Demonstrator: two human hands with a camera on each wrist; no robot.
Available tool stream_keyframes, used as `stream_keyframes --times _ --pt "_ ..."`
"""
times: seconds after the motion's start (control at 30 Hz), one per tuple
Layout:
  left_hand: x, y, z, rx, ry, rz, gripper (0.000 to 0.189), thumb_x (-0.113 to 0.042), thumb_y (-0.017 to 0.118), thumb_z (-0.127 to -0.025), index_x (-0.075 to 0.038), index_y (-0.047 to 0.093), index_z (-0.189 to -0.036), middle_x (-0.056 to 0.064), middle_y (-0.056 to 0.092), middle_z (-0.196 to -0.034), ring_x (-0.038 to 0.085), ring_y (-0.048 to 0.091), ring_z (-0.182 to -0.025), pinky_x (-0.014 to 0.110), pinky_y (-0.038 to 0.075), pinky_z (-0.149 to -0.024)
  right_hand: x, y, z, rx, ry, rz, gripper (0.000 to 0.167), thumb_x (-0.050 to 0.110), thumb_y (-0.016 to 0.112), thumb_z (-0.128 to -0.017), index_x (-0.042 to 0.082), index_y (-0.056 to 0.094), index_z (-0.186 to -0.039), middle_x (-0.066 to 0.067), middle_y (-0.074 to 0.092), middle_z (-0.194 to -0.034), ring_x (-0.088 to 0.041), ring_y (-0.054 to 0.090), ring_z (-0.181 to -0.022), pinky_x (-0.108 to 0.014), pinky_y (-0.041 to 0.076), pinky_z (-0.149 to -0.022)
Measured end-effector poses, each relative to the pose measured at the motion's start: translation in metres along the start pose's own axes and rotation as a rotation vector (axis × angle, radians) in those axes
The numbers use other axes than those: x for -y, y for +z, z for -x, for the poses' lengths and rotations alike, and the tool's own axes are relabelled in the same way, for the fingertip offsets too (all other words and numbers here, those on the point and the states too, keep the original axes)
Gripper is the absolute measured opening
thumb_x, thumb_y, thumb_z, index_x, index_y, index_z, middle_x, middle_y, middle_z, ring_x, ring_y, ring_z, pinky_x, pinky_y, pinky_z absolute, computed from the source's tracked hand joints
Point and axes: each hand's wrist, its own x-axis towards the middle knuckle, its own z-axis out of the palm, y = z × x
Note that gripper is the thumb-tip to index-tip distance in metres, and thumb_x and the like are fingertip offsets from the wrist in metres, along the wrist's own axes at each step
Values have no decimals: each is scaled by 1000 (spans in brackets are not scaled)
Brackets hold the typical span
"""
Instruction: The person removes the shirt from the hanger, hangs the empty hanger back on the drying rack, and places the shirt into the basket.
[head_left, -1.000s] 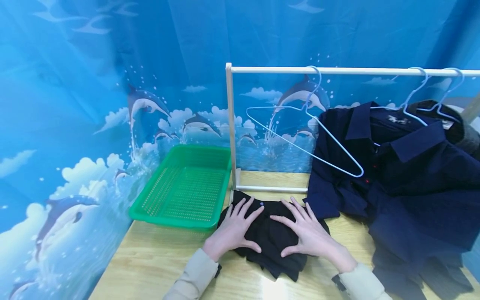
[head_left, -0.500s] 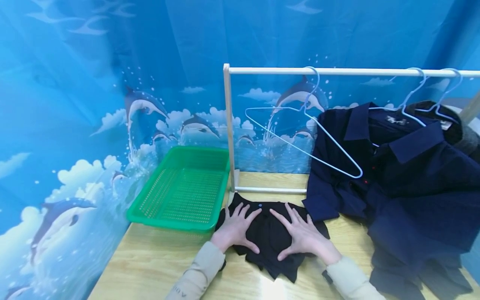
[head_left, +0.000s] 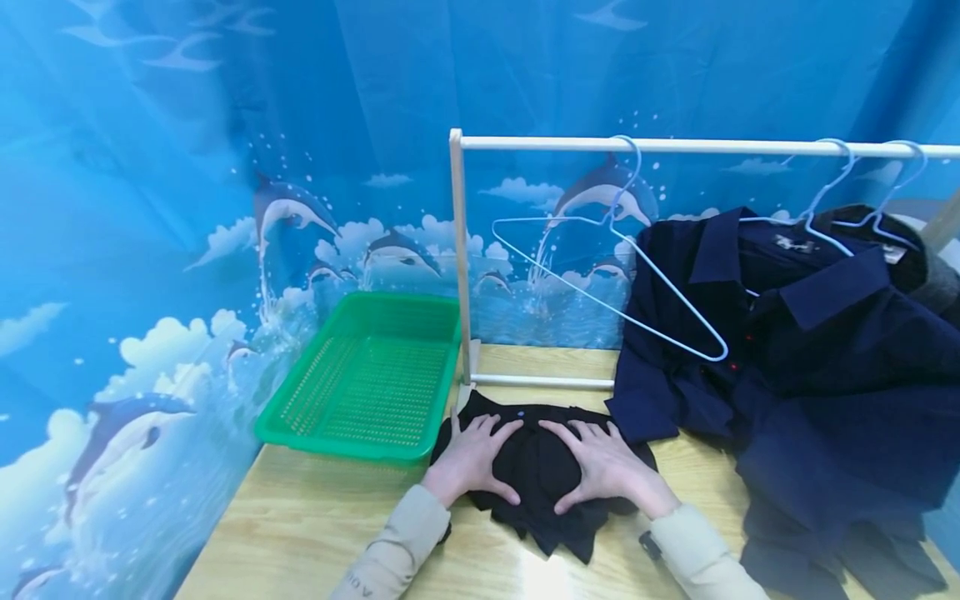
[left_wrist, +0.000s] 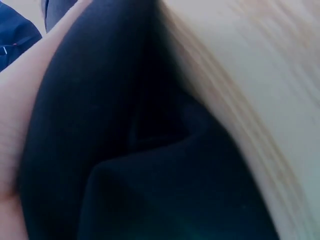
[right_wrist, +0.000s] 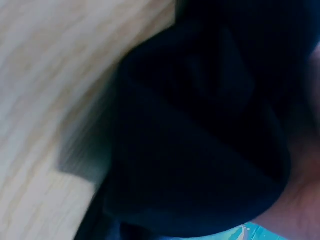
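A crumpled black garment (head_left: 540, 475) with a small blue spot near its far edge lies on the wooden table (head_left: 285, 517). On its left part rests my left hand (head_left: 476, 458), fingers spread and slightly bent, the thumb held wide toward the middle. My right hand (head_left: 603, 462) mirrors it on the right part, its fingertips bent down onto the cloth. Dark folds of the garment (left_wrist: 165, 190) fill much of the left wrist view, beside a strip of the left hand. In the right wrist view a bunched fold (right_wrist: 185, 160) lies against the right hand.
A green perforated basket (head_left: 397, 454) stands at the left. Behind the garment rises a rack with a white rail (head_left: 540, 143), a bare light-blue hanger (head_left: 667, 279) on it. To the right hang a navy collared shirt (head_left: 840, 350) and another dark garment (head_left: 930, 267).
Both hands have shifted slightly nearer on the garment. Their fingers, straighter and more spread a second ago, now bend more. The garment stays nearly in place.
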Motion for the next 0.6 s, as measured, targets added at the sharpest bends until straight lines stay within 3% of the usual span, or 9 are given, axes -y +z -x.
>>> stream_keyframes --times 0.4,0.6 --pt "-4 1 3 -26 -8 -25 111 -72 84 -60 -28 44 -153 12 55 -145 32 49 -135 76 20 -111 1 6 4 -71 5 15 119 71 88 -54 26 41 -154 -17 58 -132 -40 56 -120 -68 38 -99" --pt "-9 2 8 -44 -4 -73 101 -71 81 -66 -28 46 -151 10 58 -141 31 53 -131 74 25 -110 7 7 7 -136 3 43 110 68 89 -55 26 48 -148 -14 65 -119 -37 63 -108 -66 41 -95"
